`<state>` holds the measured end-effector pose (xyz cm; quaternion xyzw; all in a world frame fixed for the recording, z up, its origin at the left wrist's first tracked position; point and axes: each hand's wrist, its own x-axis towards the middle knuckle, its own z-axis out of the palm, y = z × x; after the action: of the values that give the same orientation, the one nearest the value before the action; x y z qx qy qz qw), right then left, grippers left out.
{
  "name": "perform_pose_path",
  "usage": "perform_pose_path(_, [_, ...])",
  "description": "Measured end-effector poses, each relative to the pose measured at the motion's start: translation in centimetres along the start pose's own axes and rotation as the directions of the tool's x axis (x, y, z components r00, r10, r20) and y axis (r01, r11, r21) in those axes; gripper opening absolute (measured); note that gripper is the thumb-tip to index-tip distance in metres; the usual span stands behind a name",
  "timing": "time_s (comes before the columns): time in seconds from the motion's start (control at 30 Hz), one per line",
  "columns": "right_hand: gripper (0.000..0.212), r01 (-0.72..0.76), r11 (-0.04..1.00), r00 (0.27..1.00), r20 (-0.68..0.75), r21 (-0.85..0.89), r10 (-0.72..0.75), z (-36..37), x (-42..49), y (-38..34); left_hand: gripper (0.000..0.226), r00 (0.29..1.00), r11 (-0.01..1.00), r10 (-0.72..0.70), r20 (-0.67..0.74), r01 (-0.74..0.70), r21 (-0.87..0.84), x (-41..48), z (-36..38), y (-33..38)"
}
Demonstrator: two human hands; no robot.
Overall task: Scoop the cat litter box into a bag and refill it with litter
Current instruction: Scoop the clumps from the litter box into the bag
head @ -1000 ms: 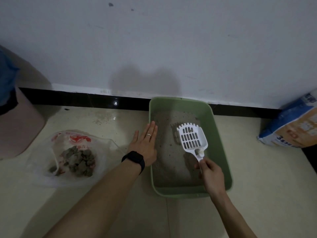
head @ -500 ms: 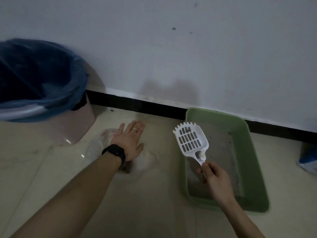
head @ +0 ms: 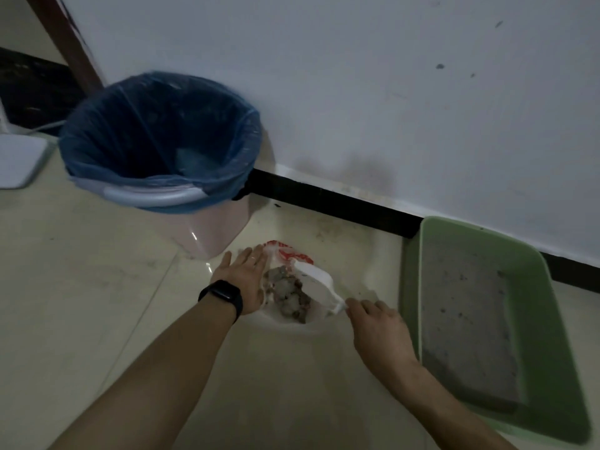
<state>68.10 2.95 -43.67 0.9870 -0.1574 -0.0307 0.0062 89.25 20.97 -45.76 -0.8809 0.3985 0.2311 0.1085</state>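
The right hand (head: 378, 332) grips the short handle of the white plastic scoop (head: 316, 282) with its fingers curled round it. The scoop's blade is turned on edge over the open mouth of the bag (head: 285, 253). The left hand (head: 242, 277) lies flat with its fingers straight and together, pressing on the bag's left side; a black watch (head: 224, 295) bands its wrist.

The bag is thin clear plastic with red print, crumpled flat on the floor (head: 97, 287). It holds a heap of lumpy grey clumps (head: 287, 297) between the left hand and the scoop.

The litter box (head: 558, 336) sits on the floor to the right of the right forearm. It is a rounded green plastic tray, one end against the black skirting (head: 324, 199). A smooth, level bed of fine grey litter (head: 464, 326) with a few dark specks fills it.

A pale pink round bin (head: 217, 228) stands just behind the left hand, close to the bag. It is lined with a wrinkled translucent blue liner (head: 156, 141) folded over its rim. Beyond it are a white wall (head: 389, 92) with some marks and a brown upright (head: 65, 37). A flat white object (head: 19, 160) lies at the far left; I cannot tell what it is. The floor is glossy cream tile.
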Motion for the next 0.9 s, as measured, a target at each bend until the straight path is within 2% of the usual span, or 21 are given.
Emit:
perform_pose_path(0.1, [0.028, -0.008, 1.000, 0.996, -0.094, -0.014, 0.006, -0.5, 0.0, 0.2, 0.078, 1.000, 1.000, 0.016, 0.000, -0.016, -0.012, -0.2, -0.1, 0.3])
perform_pose_path(0.2, [0.024, -0.013, 1.000, 0.996, -0.088, 0.021, 0.015, -1.1, -0.4, 0.1, 0.074, 1.000, 1.000, 0.019, -0.017, -0.020, -0.019, -0.2, -0.2, 0.3])
perform_pose_path(0.3, [0.008, -0.103, 0.968, 0.993, -0.037, 0.228, 0.114, -2.1, -0.4, 1.0, 0.069, 0.999, 0.999, 0.025, -0.037, -0.026, -0.028, 0.3, -0.5, 0.6])
perform_pose_path(0.37, [0.016, -0.251, 0.856, 0.965, 0.045, 0.452, 0.259, -3.5, -0.7, 2.0, 0.067, 0.998, 0.998, 0.032, -0.054, -0.034, -0.048, 0.8, -1.0, 0.9])
perform_pose_path(0.43, [0.019, -0.411, 0.676, 0.895, 0.128, 0.612, 0.428, -4.8, -1.6, 3.2, 0.066, 0.997, 0.997, 0.047, -0.068, -0.051, -0.055, 1.5, -1.6, 1.7])
perform_pose_path(0.5, [0.023, -0.493, 0.513, 0.811, 0.158, 0.702, 0.564, -5.2, -3.2, 5.3, 0.068, 0.995, 0.996, 0.066, -0.077, -0.071, -0.059, 2.4, -2.5, 3.2])
perform_pose_path(0.63, [0.019, -0.598, 0.262, 0.616, 0.225, 0.758, 0.755, -4.8, -7.0, 11.1, 0.069, 0.981, 0.985, 0.149, -0.128, -0.158, -0.064, 4.1, -4.2, 8.5])
perform_pose_path(0.77, [0.018, -0.711, 0.116, 0.451, 0.322, 0.694, 0.832, -2.4, -10.9, 17.6, 0.070, 0.941, 0.945, 0.265, -0.208, -0.296, -0.135, 5.3, -5.4, 15.5])
perform_pose_path(0.9, [0.023, -0.740, 0.023, 0.369, 0.378, 0.672, 0.849, -0.5, -12.0, 22.1, 0.070, 0.911, 0.906, 0.338, -0.236, -0.383, -0.180, 5.7, -5.9, 22.3])
